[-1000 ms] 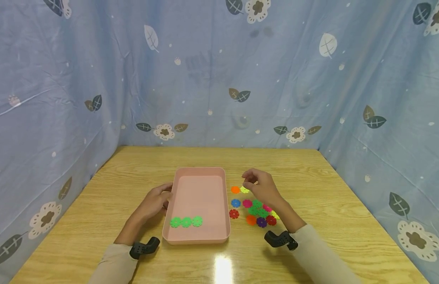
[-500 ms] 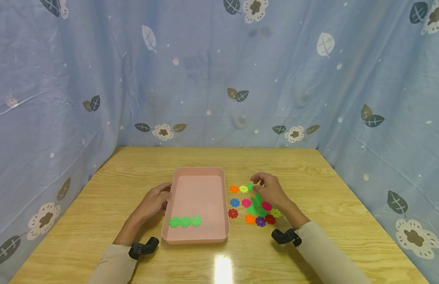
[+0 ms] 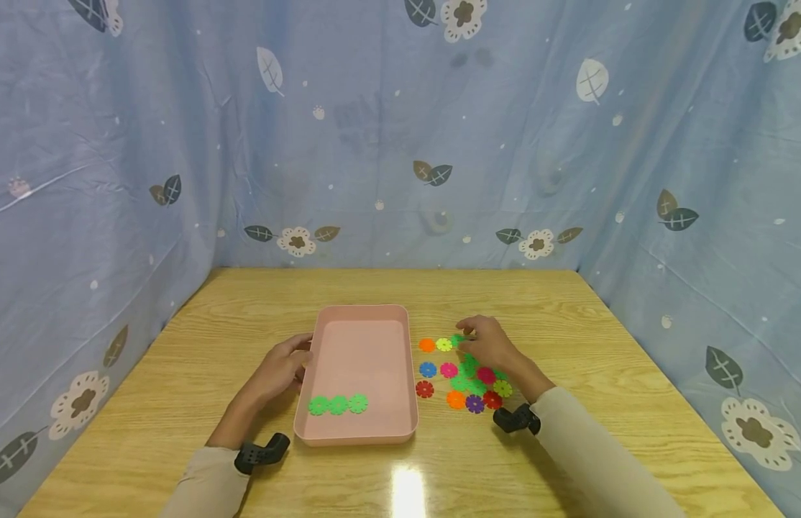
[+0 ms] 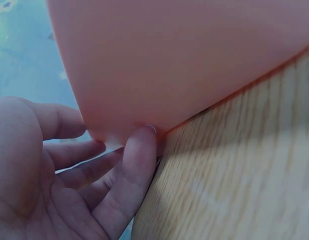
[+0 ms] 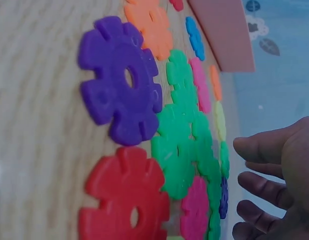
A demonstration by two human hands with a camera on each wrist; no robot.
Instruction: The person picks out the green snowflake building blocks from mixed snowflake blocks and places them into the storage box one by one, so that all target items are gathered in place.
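My left hand (image 3: pixel 279 368) holds the left side of a pink tray (image 3: pixel 364 311); in the left wrist view the thumb and fingers of that hand (image 4: pixel 62 202) touch its wall (image 4: pixel 159 65). Three green flower-shaped discs (image 3: pixel 339 405) lie in a line in the tray. My right hand (image 3: pixel 494 347) is over the far end of the loose discs, beside a green disc (image 3: pixel 457 340). In the right wrist view its fingers are spread, and the hand (image 5: pixel 297 175) has nothing visible in it, near a green disc (image 5: pixel 224 159) and a dark blue one (image 5: pixel 224 197).
Right of the tray lie orange (image 3: pixel 427 345), yellow (image 3: pixel 444 344), blue (image 3: pixel 428 370), pink (image 3: pixel 449 370) and red (image 3: pixel 424 389) discs. Several green discs overlap nearby, with a purple disc (image 3: pixel 474 403) in front. A patterned curtain (image 3: pixel 400 144) surrounds the wooden table (image 3: pixel 245 302).
My right hand has shifted slightly right, away from the yellow disc, and a green disc now shows beside that one. The left hand has stayed at the tray.
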